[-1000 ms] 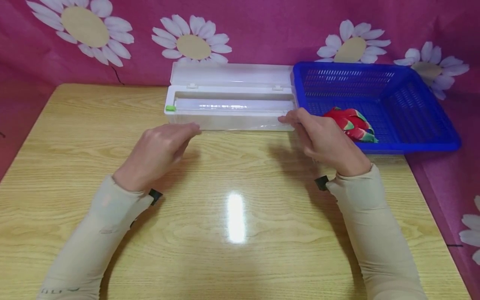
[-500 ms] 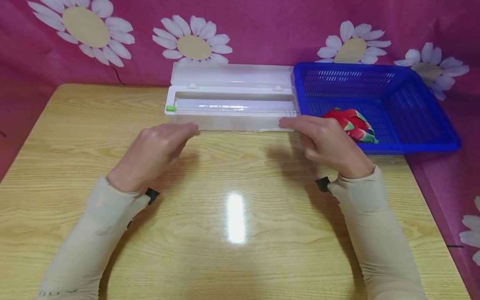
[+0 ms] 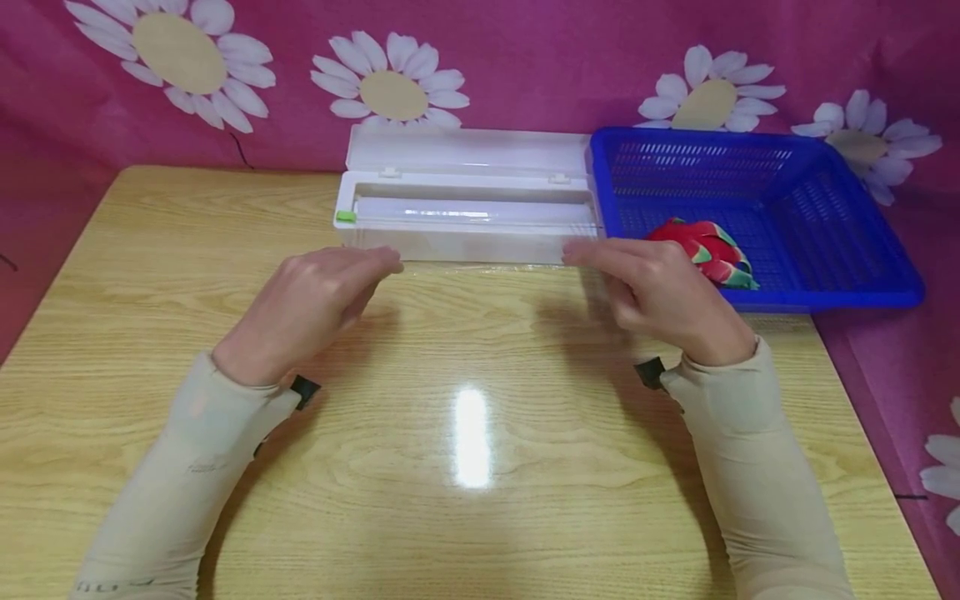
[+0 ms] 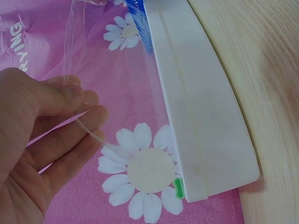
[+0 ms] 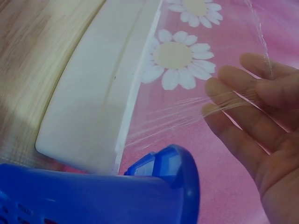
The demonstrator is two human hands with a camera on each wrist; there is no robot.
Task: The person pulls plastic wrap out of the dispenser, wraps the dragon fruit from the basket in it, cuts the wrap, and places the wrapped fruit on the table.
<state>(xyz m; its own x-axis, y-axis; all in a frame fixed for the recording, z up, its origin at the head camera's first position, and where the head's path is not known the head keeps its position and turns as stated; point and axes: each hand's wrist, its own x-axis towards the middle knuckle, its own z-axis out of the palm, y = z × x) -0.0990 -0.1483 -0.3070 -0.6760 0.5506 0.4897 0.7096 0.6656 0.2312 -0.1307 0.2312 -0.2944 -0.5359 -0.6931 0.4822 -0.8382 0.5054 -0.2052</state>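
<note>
Your tabletop carries the white dispenser box along its far edge with the lid up, the blue basket touching its right end at the far right corner, and bare wood from the box's front to the near edge. Your left hand and right hand hover palm-down just before the box's front corners, forearms angled in from the near corners. Each pinches one end of the cling film stretched from the box: left fingers, right fingers.

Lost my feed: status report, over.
Left hand, right hand each pinching cling film. Film stretched out from dispenser. Nothing in the way.
</note>
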